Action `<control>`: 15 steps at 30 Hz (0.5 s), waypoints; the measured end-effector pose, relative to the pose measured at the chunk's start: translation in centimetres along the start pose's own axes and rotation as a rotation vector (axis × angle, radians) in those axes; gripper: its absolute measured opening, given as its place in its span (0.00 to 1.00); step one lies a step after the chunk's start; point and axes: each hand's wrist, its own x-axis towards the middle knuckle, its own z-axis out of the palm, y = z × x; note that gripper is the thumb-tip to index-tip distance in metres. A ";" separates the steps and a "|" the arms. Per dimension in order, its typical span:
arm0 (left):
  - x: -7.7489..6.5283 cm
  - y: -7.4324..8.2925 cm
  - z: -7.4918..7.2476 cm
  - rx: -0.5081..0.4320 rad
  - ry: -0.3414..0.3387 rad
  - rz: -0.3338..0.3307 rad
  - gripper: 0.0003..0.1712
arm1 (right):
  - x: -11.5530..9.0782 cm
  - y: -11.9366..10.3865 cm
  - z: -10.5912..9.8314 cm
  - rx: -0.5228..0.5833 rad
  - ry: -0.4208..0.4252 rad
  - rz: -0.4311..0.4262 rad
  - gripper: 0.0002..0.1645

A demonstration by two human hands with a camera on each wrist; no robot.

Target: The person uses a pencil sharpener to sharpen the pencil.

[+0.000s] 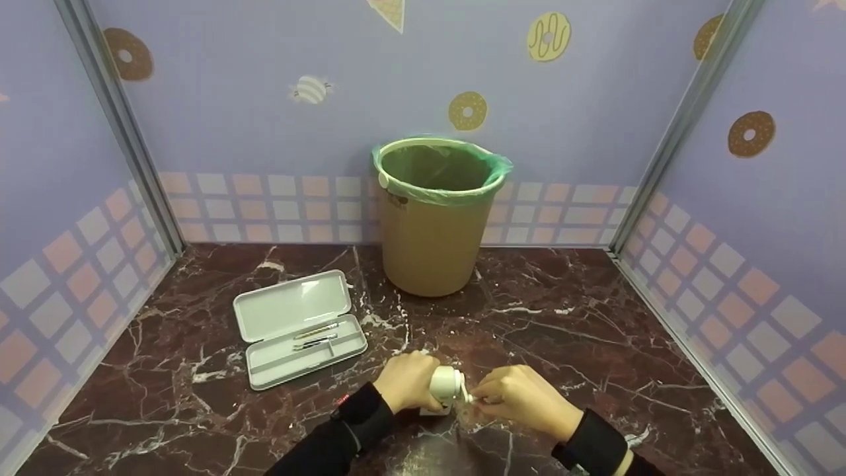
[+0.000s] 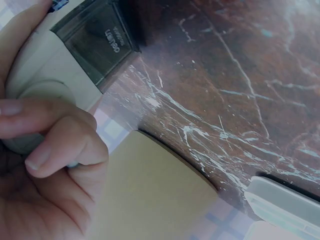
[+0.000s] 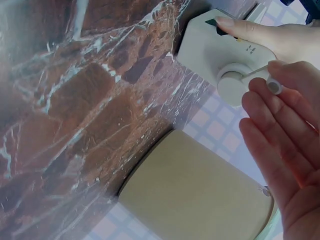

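My left hand (image 1: 408, 381) grips the boxy white plastic crank sharpener (image 3: 207, 47). My right hand (image 1: 524, 400) pinches its small white cylindrical knob (image 3: 274, 87).

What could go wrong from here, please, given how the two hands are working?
The left hand grips the white, boxy sharpener; if that hold loosens, its body might twist as the right hand turns the white crank handle.

The open, light-grey rectangular case lies near the left hand; a sweep might knock it, scattering the slim sticks inside.
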 end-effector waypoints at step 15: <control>0.2 -0.1 -0.2 0.033 -0.016 0.016 0.27 | 0.6 0.4 -0.9 -0.044 0.006 0.034 0.09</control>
